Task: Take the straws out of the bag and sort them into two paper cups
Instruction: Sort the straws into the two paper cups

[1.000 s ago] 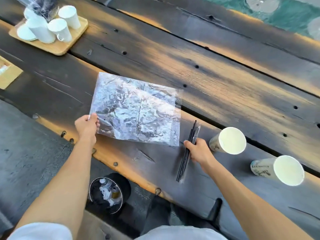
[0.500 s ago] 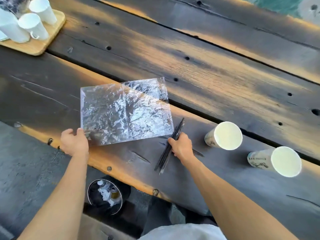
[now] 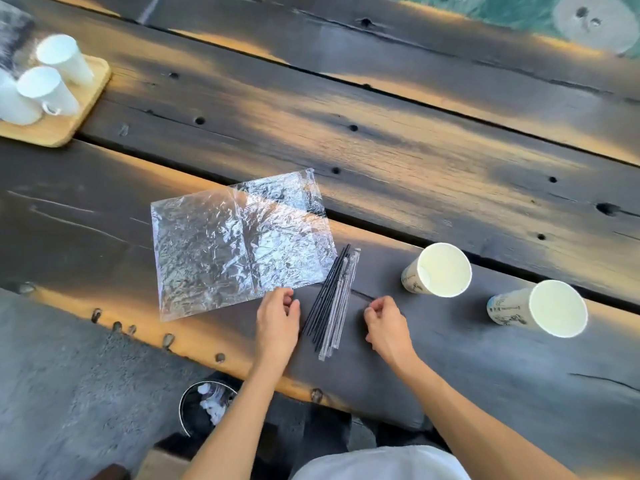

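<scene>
Dark plank table (image 3: 381,150), patchy sunlight

Dark plank table (image 3: 415,161), flattened clear bag (image 3: 239,244), black straws (image 3: 332,299) bundled beside it, left hand (image 3: 277,322) and right hand (image 3: 388,327) flanking bundle, both empty, two paper cups (image 3: 438,270) rightward, wooden tray (image 3: 79,112) far left.

Bag (image 3: 239,244): clear, crinkled, empty, flat on table. Straws (image 3: 332,299): black bundle, some wrapped, lying just right of bag. Two paper cups (image 3: 437,270), (image 3: 538,308): upright, empty, right of straws.
</scene>
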